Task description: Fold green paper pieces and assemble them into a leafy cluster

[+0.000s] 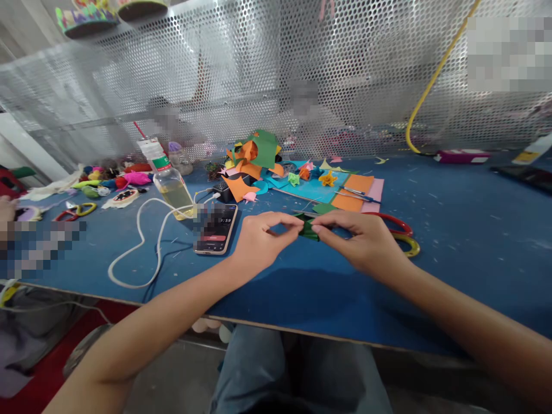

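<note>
Between my two hands, just above the blue table, is a small folded piece of dark green paper (307, 228). My left hand (268, 237) pinches its left edge between thumb and fingertips. On the opposite edge, my right hand (354, 237) grips it the same way. Fingertips cover part of the folds. Scissors with red and yellow handles (403, 231) lie behind and beside my right hand, partly hidden by it. Past my hands, small folded paper flowers, one of them yellow-orange (328, 179), rest on light blue paper (297, 192).
A phone (217, 230) with a white cable (137, 230) lies left of my hands, near a bottle of yellowish liquid (172, 187). Paper scraps (254, 155) are heaped at the back against a perforated metal screen (241, 75). Another person's hand (6, 215) shows at far left.
</note>
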Available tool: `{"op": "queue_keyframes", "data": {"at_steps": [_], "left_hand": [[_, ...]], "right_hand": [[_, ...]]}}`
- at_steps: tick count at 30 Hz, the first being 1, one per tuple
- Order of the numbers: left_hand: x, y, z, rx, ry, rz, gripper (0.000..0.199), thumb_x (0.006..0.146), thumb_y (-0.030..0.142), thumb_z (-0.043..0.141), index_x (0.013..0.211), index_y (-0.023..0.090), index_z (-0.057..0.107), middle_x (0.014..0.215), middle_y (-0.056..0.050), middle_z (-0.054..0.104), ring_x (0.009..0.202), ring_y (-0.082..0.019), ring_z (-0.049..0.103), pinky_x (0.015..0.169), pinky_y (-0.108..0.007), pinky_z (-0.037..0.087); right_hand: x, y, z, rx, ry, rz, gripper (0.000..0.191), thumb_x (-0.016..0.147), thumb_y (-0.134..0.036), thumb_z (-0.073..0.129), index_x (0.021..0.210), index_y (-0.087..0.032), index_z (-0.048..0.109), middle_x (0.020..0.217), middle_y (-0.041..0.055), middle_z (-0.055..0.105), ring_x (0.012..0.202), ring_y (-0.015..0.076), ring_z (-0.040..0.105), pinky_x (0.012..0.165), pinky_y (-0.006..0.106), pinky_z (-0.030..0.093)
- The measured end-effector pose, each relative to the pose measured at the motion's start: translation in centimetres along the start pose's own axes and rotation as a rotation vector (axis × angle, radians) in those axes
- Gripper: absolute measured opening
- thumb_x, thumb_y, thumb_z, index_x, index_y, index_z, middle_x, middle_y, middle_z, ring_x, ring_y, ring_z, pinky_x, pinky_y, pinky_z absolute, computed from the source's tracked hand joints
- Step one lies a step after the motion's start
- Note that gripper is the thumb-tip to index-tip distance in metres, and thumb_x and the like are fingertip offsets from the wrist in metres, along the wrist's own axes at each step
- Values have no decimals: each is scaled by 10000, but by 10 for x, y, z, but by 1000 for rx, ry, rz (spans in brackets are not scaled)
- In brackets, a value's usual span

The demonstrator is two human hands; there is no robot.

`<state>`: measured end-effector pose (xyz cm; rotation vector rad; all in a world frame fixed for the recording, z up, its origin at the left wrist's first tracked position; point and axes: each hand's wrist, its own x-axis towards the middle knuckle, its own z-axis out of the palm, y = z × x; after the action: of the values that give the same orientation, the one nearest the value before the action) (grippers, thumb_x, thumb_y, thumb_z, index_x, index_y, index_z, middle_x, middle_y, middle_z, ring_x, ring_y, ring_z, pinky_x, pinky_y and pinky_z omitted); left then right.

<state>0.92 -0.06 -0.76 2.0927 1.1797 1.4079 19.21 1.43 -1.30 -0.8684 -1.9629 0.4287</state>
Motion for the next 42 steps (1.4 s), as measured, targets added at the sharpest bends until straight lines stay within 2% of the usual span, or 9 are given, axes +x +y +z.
{"op": "queue_keyframes", "data": {"at_steps": [3,9,13,16,21,26,31,36,42], "left_hand": [[1,0,0,-61,20,-83,89,695,239,693,743,176,653,719,-11,690,659,-120,637,483,-171,480],[3,1,-2,-63,-35,-102,204,645,257,747,819,173,681,706,-15,678,661,-119,617,479,-169,464],[3,0,-2,-36,-122,-47,142,681,239,725,813,188,714,737,-13,684,672,-116,622,550,-194,492],[4,-1,-1,-12,-173,1,64,741,217,672,780,195,718,778,-11,689,673,-108,628,569,-199,495],[3,-1,1,103,-84,112,72,768,187,642,795,174,707,796,-22,685,699,-103,621,521,-171,467],[2,-3,2,144,-79,199,93,784,191,622,831,167,699,816,-32,677,689,-100,611,478,-158,454],[4,-5,0,103,-85,167,12,719,195,690,726,185,687,728,-1,664,651,-95,602,511,-162,465],[4,-4,0,124,-140,122,99,660,213,740,653,163,656,661,13,630,622,-88,582,551,-170,463],[4,0,1,136,-224,31,115,664,234,733,647,164,644,655,23,622,622,-91,571,563,-179,456]], "right_hand": [[-1,0,1,-11,-11,-45,80,807,-222,571,788,-213,648,749,2,679,692,144,627,639,243,496],[-1,-1,-2,-43,-82,-147,109,837,-217,544,812,-205,649,784,11,680,737,144,625,676,252,489],[0,0,-4,-64,-134,-242,134,855,-211,520,812,-197,647,805,23,685,755,144,619,684,259,483],[1,0,-4,-92,-121,-231,114,842,-203,535,813,-189,644,773,22,673,715,135,609,658,252,477],[1,-2,-4,-133,-62,-146,57,783,-178,582,803,-175,635,757,24,658,702,138,607,664,255,480],[1,-2,-4,-155,-80,-214,86,812,-171,546,789,-173,629,781,41,658,740,150,609,704,275,482],[1,-4,-4,-169,-100,-285,114,832,-164,536,778,-187,633,789,30,660,757,141,605,703,260,480],[1,-3,-5,-183,-196,-325,161,854,-173,509,767,-181,644,814,42,654,773,148,599,706,272,477],[1,2,-8,-183,-275,-356,172,868,-183,485,800,-168,641,863,64,646,809,164,586,731,293,467]]}}
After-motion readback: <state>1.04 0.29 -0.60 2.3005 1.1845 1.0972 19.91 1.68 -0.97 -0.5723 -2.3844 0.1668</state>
